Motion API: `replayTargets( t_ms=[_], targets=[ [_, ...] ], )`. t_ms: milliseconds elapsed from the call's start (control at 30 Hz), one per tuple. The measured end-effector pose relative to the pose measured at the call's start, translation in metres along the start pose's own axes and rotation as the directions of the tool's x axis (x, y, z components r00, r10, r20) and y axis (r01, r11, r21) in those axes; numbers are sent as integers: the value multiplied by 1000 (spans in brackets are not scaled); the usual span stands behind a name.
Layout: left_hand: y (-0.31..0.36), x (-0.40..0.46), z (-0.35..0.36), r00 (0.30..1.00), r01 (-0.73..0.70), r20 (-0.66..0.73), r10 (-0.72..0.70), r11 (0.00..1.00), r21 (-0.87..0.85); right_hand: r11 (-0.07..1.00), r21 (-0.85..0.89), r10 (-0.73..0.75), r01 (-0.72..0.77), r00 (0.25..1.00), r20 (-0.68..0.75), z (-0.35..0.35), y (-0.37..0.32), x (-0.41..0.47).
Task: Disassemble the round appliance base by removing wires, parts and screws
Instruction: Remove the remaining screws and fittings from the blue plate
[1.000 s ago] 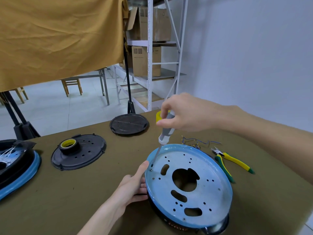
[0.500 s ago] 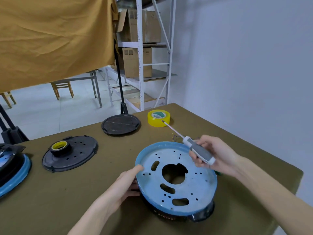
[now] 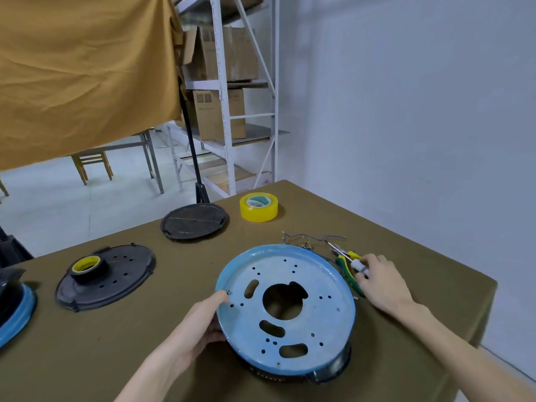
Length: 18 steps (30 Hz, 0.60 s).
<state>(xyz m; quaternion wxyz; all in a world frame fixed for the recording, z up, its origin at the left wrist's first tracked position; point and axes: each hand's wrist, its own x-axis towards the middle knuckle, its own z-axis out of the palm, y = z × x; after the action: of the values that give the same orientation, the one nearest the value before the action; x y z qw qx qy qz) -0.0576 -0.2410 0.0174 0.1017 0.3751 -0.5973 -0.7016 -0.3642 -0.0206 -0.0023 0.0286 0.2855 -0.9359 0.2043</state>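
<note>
The round appliance base (image 3: 319,309) lies in front of me, a pale metal plate with a blue rim, several holes and a large central opening, over a black lower shell. My left hand (image 3: 200,323) grips its left edge, thumb on the rim. My right hand (image 3: 380,282) rests on the table just right of the base, fingers closed on the grey-handled screwdriver (image 3: 358,265), whose shaft points away to the upper left. Loose wires and small screws (image 3: 304,242) lie beyond the base.
Green-and-yellow pliers (image 3: 346,266) lie under my right hand. A yellow tape roll (image 3: 258,206) sits at the back. Two black round covers (image 3: 195,220) (image 3: 116,281), one bearing a small tape roll (image 3: 86,264), lie left. The table's right edge (image 3: 490,288) is close.
My right hand lifted the screwdriver off the base's left rim, swung it right and lowered it onto the table beside the pliers. My left hand stays on the base.
</note>
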Motion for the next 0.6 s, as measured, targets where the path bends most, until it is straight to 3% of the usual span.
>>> replayTargets(
  t_ms=[100,167,333,433,500,600],
  targets=[
    [-1,2,-1,1000,-2,10,2,1000,6,999,-34,10,-11,1000,-25,-3,-7,-1],
    [-1,3,0,1000,-9,16,9,1000,9,995,-90,-56,44,990,-130,-4,-19,-4],
    [0,2,-5,1000,-14,-21,13,998,-55,905,197,-335,376,918,-214,-16,-74,-12],
    [0,1,-8,1000,-13,-23,11,994,-106,872,272,-333,408,900,-281,-33,-98,-11],
    [1,0,-7,1000,-20,-10,19,995,-98,840,352,-339,412,906,-252,-42,-115,-15],
    [4,-3,-3,999,-43,19,45,996,-83,772,423,-502,474,863,-53,-35,-147,-35]
  ],
)
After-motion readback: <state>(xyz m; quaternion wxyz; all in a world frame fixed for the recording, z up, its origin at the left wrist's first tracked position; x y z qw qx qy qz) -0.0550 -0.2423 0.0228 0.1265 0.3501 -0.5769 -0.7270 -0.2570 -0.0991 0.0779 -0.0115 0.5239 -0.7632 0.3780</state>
